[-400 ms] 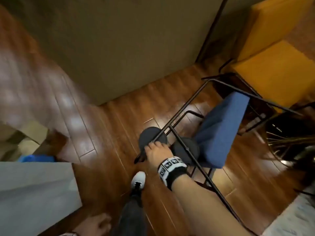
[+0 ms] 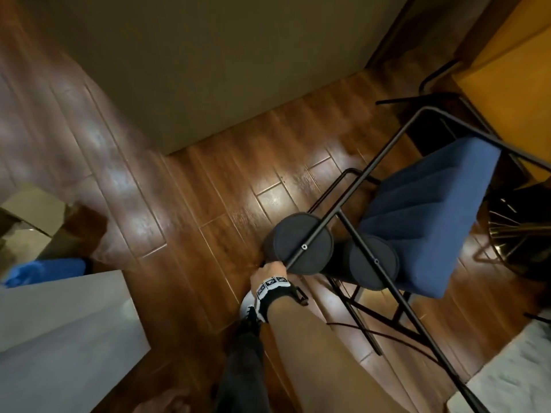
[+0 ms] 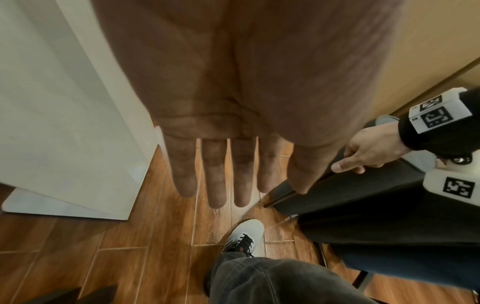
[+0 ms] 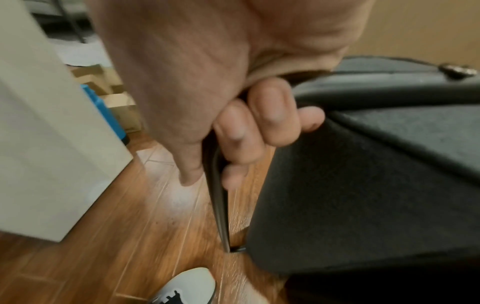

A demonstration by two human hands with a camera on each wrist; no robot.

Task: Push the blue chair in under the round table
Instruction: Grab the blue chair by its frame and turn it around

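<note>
The blue chair stands on the wood floor at the right. It has a blue seat cushion, a thin black metal frame and two dark grey round bolsters at its back. My right hand grips the near end of the frame bar beside the left bolster. In the right wrist view my right hand has thumb and curled fingers round the bar. My left hand hangs free with straight fingers and holds nothing. A dark base with brass wires shows past the seat. No round tabletop is plainly visible.
A yellow chair stands at the top right, close behind the blue seat. A beige wall panel fills the top. A white cabinet, cardboard boxes and a blue item are at the left. My white shoe is under the right wrist.
The chair has shifted rightward in view. My right hand, earlier on top of the frame between the bolsters, now holds the bar's near end. The left hand still hangs low.
</note>
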